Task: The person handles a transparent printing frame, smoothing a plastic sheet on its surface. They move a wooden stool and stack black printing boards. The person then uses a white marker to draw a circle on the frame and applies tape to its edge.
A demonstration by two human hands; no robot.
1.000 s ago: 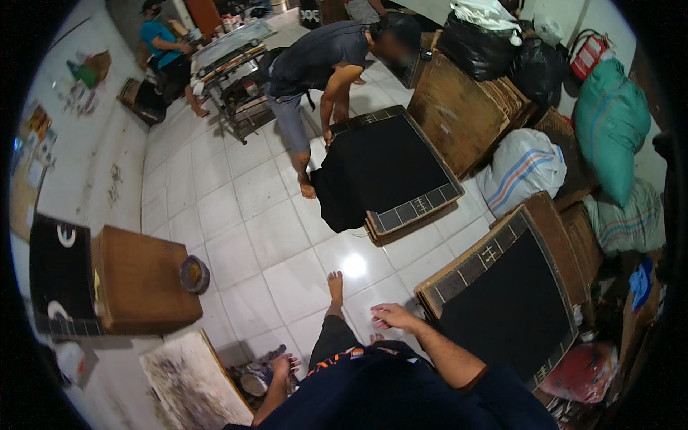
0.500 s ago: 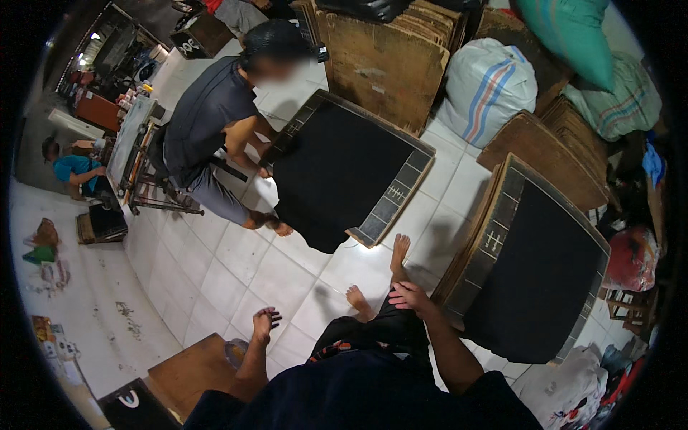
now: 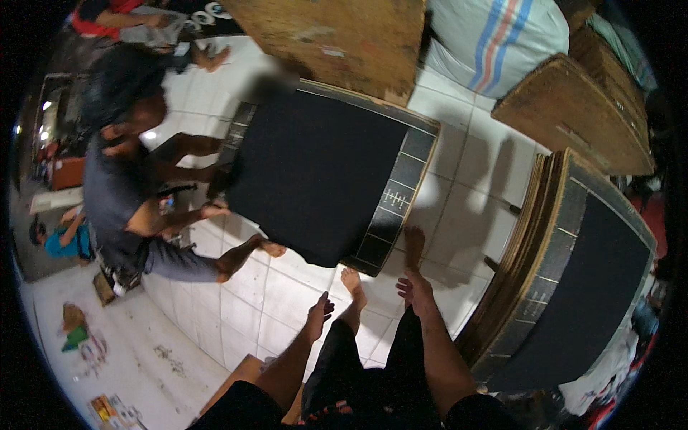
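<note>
My left hand [image 3: 319, 314] hangs open just short of a square board [image 3: 380, 251] with dark, marked borders, which has black cloth [image 3: 312, 172] lying over it and spilling past its near edge. My right hand [image 3: 414, 289] is open below the board's near right corner, touching neither board nor cloth. Both are empty, above my bare feet. A co-worker [image 3: 118, 201] in a dark top bends at the board's left side, with a hand [image 3: 213, 209] at its edge. At my right stands a stack of boards [image 3: 534, 251], its top one covered in black cloth [image 3: 580, 287].
Wooden boards [image 3: 337, 32] lean behind the board, beside a white striped sack [image 3: 494, 36]. A curved brown board [image 3: 566, 115] is at the back right. A person in teal [image 3: 61, 236] is at the far left, another in red [image 3: 107, 21] at top left. A wall [image 3: 115, 358] borders the lower left.
My view has tilted down and moved closer to the cloth-covered board, as my feet and hands came forward to its near edge. The co-worker now appears farther left in the view, still bent over it.
</note>
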